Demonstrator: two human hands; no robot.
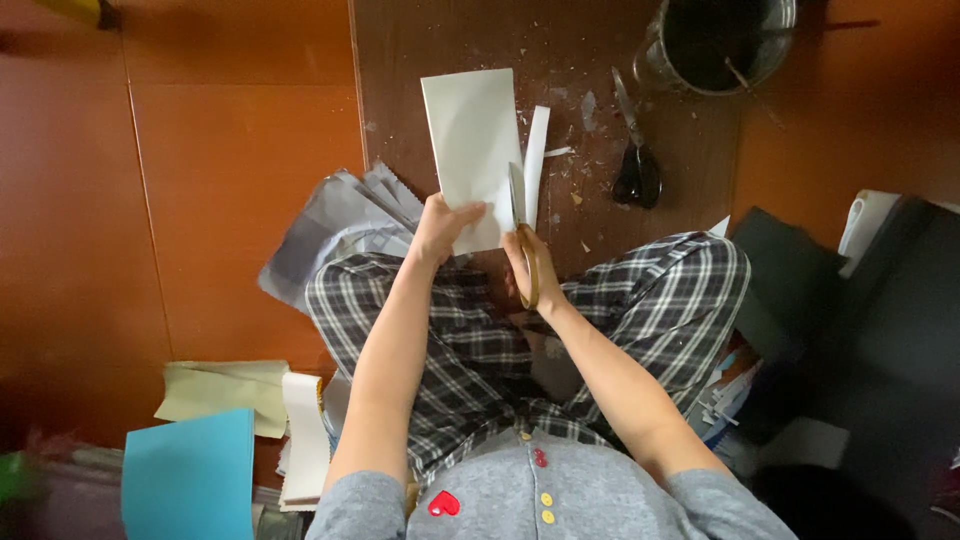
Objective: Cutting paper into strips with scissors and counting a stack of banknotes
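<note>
Fingers of my left hand [440, 228] pinch the white paper sheet [472, 150] at its near edge; my right hand [528, 268] grips brown-handled scissors [522, 230] cutting beside it, black scissors [634, 160] lying further right.

Two pairs of scissors [523, 235]; one white sheet [470, 150]; one metal bucket [720, 45]; one blue sheet [190, 475].

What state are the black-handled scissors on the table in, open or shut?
Shut. The black-handled scissors lie flat on the brown table, blades together in one line, untouched by either hand.
</note>
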